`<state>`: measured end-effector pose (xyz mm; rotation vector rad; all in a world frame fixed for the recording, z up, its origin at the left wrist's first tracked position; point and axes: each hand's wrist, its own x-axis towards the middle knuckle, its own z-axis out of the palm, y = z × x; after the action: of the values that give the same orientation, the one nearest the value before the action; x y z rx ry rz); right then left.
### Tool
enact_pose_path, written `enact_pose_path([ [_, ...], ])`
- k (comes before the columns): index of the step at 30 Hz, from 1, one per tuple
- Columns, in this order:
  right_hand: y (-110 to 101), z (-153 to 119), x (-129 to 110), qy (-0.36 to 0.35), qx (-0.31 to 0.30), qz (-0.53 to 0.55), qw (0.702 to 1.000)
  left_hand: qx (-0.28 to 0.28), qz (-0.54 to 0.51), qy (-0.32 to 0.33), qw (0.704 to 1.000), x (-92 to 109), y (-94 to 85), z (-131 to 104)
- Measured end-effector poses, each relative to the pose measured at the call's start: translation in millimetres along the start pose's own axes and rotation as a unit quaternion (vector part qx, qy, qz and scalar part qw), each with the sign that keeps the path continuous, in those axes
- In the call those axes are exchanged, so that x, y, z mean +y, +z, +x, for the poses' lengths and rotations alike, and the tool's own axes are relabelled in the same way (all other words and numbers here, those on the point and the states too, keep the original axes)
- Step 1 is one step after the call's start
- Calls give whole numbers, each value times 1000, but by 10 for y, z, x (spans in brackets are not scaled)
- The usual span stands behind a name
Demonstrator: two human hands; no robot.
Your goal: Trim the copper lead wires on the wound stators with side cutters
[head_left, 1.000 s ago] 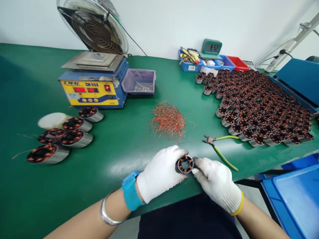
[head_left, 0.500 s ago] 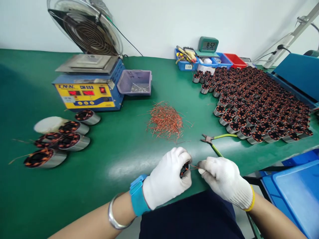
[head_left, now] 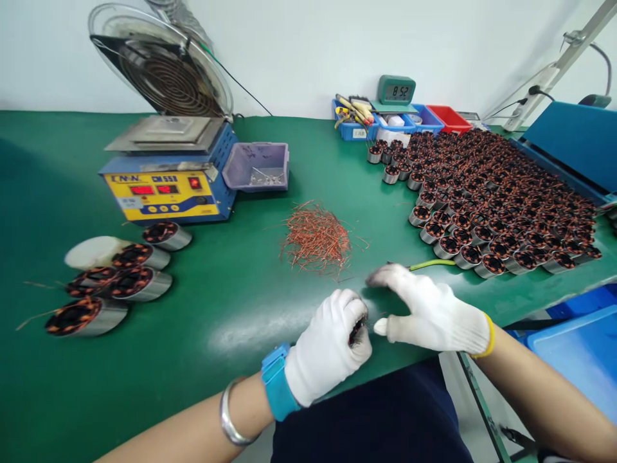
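My gloved left hand point(head_left: 330, 347) is wrapped round a motor stator point(head_left: 357, 331), which shows only as a dark, copper-flecked patch between thumb and fingers. To its right, my gloved right hand point(head_left: 427, 312) is spread, thumb apart from the fingers, with nothing visible in it. That hand lies over the cutting pliers, hiding their jaws; one green handle point(head_left: 431, 263) sticks out beyond it. A heap of copper wire offcuts point(head_left: 318, 236) lies on the green table point(head_left: 231, 289) ahead of my left hand.
Rows of stators point(head_left: 501, 199) fill the right side. Several more stators point(head_left: 142, 283) stand at left beside a white round pad point(head_left: 94, 252). A yellow-fronted CM 558 machine point(head_left: 166, 196) and a purple tray point(head_left: 258, 186) sit behind them. Tool bins point(head_left: 357, 130) and a clock point(head_left: 396, 90) line the wall.
My right hand has let go of the thin wires at the stator, opened, and moved forward over the pliers. My left hand keeps its hold on the stator.
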<state>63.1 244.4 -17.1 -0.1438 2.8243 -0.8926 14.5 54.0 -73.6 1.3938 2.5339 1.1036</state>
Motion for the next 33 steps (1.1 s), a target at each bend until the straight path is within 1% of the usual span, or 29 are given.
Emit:
enact_pose_path([
  [1,0,71,-14,37,-74,41,996,-3,-2,-1,1000,0,-5,3],
  [2,13,134,-27,74,-151,86,982,-5,-4,-1,1000,-2,-8,5],
  [3,37,185,-37,108,-220,137,960,-8,-4,-3,1000,-5,-8,6],
  [4,67,225,-42,139,-270,191,933,-10,-6,-6,1000,-9,-5,5],
  [5,100,251,-41,163,-298,245,908,-13,-9,-9,1000,-13,0,4],
  [6,133,266,-36,182,-309,294,886,-16,-11,-13,1000,-16,6,3],
  [7,163,271,-26,194,-308,335,869,-18,-14,-18,1000,-18,11,1],
  [8,188,269,-16,198,-302,363,859,-19,-15,-22,999,-17,13,-2],
  [10,225,254,-1,196,-289,392,851,-17,-21,-32,999,-14,-5,-12],
  [12,250,233,-6,198,-275,402,850,-23,-41,-41,998,-13,-55,-34],
  [14,273,202,-25,211,-250,394,859,-51,-85,-32,995,-29,-125,-66],
  [16,300,150,-38,221,-223,373,873,-90,-137,-5,986,-74,-185,-99],
  [18,332,74,-32,207,-198,347,893,-120,-201,6,972,-147,-217,-120],
  [19,346,29,-23,187,-184,330,907,-121,-246,-1,962,-188,-225,-122],
  [21,367,-66,-8,134,-145,285,938,-107,-362,-32,925,-254,-244,-103],
  [23,372,-150,-14,73,-94,244,962,-103,-460,-83,878,-269,-291,-61],
  [24,369,-185,-27,44,-68,233,969,-121,-478,-118,862,-249,-326,-38],
  [25,364,-215,-44,18,-45,230,972,-160,-471,-155,854,-213,-365,-17],
  [27,357,-262,-78,-17,-14,237,971,-254,-414,-214,848,-114,-434,5],
  [28,359,-281,-89,-20,-10,247,969,-280,-384,-228,850,-64,-457,1],
  [29,366,-298,-92,-12,-18,264,964,-281,-361,-231,859,-22,-469,-15],
  [30,380,-314,-87,1,-33,292,956,-260,-342,-218,876,10,-472,-43],
  [31,401,-328,-75,19,-51,330,942,-221,-323,-188,901,32,-471,-78],
  [33,453,-351,-37,60,-85,426,899,-138,-253,-96,953,55,-469,-159],
])
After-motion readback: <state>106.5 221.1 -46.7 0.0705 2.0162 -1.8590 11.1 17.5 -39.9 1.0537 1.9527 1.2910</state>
